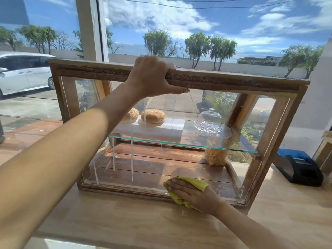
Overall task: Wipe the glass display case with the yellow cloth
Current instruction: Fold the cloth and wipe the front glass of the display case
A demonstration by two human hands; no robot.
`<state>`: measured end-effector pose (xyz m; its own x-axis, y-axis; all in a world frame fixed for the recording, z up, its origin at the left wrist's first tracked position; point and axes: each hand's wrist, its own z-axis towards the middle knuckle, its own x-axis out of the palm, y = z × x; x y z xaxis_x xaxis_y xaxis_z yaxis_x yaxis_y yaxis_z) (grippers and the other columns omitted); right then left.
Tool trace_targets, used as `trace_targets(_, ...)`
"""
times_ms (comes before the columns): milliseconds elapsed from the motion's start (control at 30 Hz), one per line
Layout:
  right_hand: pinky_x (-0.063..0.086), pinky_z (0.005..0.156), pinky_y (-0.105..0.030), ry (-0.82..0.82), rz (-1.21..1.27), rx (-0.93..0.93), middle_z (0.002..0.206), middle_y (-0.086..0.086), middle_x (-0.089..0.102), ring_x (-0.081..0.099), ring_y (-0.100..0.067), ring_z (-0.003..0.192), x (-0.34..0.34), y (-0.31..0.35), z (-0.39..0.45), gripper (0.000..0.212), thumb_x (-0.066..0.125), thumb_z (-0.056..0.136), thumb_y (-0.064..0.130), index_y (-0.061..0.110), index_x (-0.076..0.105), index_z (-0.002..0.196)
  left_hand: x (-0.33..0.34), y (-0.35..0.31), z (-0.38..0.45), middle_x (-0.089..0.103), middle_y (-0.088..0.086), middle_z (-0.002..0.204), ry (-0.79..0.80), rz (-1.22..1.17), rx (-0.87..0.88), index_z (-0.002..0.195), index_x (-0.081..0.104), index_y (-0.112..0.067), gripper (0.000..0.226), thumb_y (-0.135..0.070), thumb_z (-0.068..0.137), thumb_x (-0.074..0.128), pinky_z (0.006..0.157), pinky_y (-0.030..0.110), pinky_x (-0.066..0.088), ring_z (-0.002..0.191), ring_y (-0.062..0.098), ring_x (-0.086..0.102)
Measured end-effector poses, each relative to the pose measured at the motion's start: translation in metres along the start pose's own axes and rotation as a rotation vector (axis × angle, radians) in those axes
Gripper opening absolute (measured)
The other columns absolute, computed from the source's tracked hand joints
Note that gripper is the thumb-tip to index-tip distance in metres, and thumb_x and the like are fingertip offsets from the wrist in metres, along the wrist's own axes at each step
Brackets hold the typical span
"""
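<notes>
A wooden-framed glass display case (233, 81) stands on a light wooden counter. My left hand (152, 76) grips the case's top front rail, fingers over the top and thumb under it. My right hand (192, 193) lies flat with straight fingers on a yellow cloth (195, 182), pressing it against the lower part of the front glass near the bottom rail. White streaks of cleaning liquid run down the left half of the glass.
Inside, two round buns (152, 115) and a glass dome (208, 121) sit on a glass shelf (179, 143); a bag of pale food (215, 155) stands below. A black and blue device (300, 168) lies right of the case. A window is behind.
</notes>
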<state>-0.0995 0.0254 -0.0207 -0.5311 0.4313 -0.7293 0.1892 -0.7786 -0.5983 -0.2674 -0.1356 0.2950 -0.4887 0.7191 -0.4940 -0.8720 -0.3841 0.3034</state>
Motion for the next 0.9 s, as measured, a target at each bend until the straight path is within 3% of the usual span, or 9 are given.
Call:
trace_targets(167,0.041,0.105,-0.034,-0.084,0.028,0.006,0.148,-0.003,0.039,0.03,-0.018,0.14,-0.014,0.003,0.001,0.039,0.037,0.1,0.012,0.014,0.049,0.137,-0.001,-0.003,-0.001,0.059,-0.005,0.061,0.041,-0.011,-0.051,0.097,0.07,-0.019,0.093,-0.091,0.056,0.027,0.065,0.023,0.035,0.059,0.016,0.052)
trace_targets(333,0.038,0.109,-0.037,-0.304,0.091,0.066,0.145,-0.008,0.043,0.036,-0.02,0.138,-0.06,-0.016,0.021,0.042,0.055,0.094,0.009,0.009,0.05,0.136,0.0,-0.007,-0.001,0.058,-0.004,0.062,0.046,-0.015,-0.113,0.099,0.069,-0.02,0.096,-0.093,0.052,0.029,0.067,0.023,0.032,0.061,0.014,0.048)
trace_targets(533,0.043,0.105,-0.04,-0.429,-0.015,0.108,0.144,-0.01,0.044,0.04,-0.022,0.135,-0.108,-0.065,0.062,0.044,0.061,0.093,0.009,0.005,0.05,0.135,0.0,-0.012,-0.003,0.06,-0.003,0.062,0.035,-0.015,-0.134,0.1,0.069,-0.019,0.096,-0.093,0.052,0.031,0.066,0.023,0.034,0.06,0.014,0.048)
trace_targets(667,0.04,0.108,-0.04,-0.423,-0.039,0.122,0.144,-0.011,0.044,0.039,-0.024,0.136,-0.115,-0.087,0.09,0.039,0.049,0.098,0.011,0.004,0.048,0.136,0.0,-0.012,-0.002,0.061,-0.003,0.063,0.028,-0.001,-0.145,0.099,0.069,-0.02,0.096,-0.094,0.051,0.031,0.065,0.023,0.035,0.059,0.015,0.048)
trace_targets(800,0.036,0.111,-0.037,-0.428,-0.004,0.199,0.145,-0.01,0.043,0.037,-0.022,0.137,-0.105,-0.085,0.1,0.042,0.049,0.096,0.013,0.005,0.047,0.137,0.002,-0.011,-0.003,0.064,-0.003,0.061,-0.001,-0.018,-0.131,0.091,0.071,-0.019,0.094,-0.094,0.052,0.029,0.063,0.022,0.037,0.056,0.014,0.051)
trace_targets(900,0.036,0.111,-0.037,-0.409,0.009,0.191,0.146,-0.008,0.042,0.036,-0.02,0.137,-0.093,-0.073,0.095,0.039,0.035,0.101,0.014,0.007,0.046,0.138,0.003,-0.011,-0.003,0.063,-0.003,0.058,-0.043,-0.021,-0.109,0.085,0.071,-0.018,0.09,-0.093,0.055,0.031,0.061,0.021,0.035,0.052,0.012,0.049)
